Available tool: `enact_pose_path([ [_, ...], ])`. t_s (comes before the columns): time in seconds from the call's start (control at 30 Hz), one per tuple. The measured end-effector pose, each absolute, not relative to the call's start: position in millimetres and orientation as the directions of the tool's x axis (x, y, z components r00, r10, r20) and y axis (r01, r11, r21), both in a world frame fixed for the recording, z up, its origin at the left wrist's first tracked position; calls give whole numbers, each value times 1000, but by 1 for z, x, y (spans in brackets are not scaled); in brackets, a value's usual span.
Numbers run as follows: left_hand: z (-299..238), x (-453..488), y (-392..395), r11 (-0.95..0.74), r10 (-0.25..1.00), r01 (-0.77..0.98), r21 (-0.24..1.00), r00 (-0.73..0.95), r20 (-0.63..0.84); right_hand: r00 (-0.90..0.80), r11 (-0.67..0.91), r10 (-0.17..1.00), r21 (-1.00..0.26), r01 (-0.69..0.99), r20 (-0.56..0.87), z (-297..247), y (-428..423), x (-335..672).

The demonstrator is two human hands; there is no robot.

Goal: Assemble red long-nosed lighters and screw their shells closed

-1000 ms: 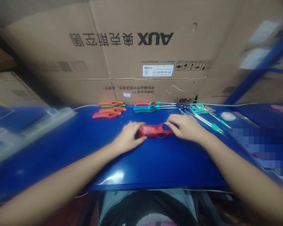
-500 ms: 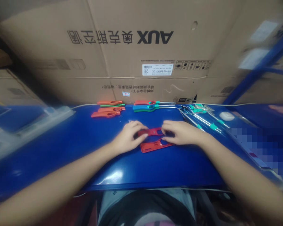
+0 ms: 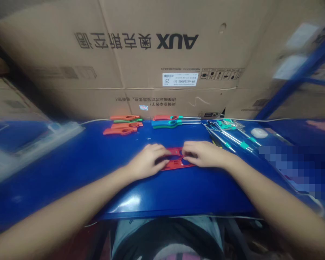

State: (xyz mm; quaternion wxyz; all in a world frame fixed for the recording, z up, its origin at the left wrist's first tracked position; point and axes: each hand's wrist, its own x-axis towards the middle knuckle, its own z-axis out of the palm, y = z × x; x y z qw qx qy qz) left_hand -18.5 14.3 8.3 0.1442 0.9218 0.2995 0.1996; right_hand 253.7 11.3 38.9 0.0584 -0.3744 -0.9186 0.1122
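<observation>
Two red shells, far one (image 3: 175, 150) and near one (image 3: 175, 165), are on the blue table (image 3: 184, 195) btwn the hands. Half a sec ago the near one sat lower, w/ a bigger gap; now it's up closer to the far one. L hand (image 3: 148, 162) & R hand (image 3: 204, 153): fingers and thumbs a bit apart, tips by the shells; can't tell if they pinch.

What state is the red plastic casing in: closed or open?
Open: its far half and near half show separately, with glossy blue tabletop visible between them.
</observation>
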Motion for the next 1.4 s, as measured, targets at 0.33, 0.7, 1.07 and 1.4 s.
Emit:
enact_pose_path([
  [0.33, -2, -19, 23, -786, 606, 474, 397, 717, 345, -722, 711, 690, -228, 665, 47, 35, 12, 251],
  [0.7, 7, -18, 14, -762, 638, 496, 416, 681, 359, -684, 690, 723, -171, 704, 98, 31, 10, 246],
  [1.07, 11, -19, 11, -795, 591, 476, 375, 747, 306, -87, 102, 961, -46, 994, 261, 56, 44, 298],
  [1.4, 14, -20, 12, -801, 585, 497, 334, 767, 264, 233, -233, 970, 3, 972, -63, 52, 66, 363],
])
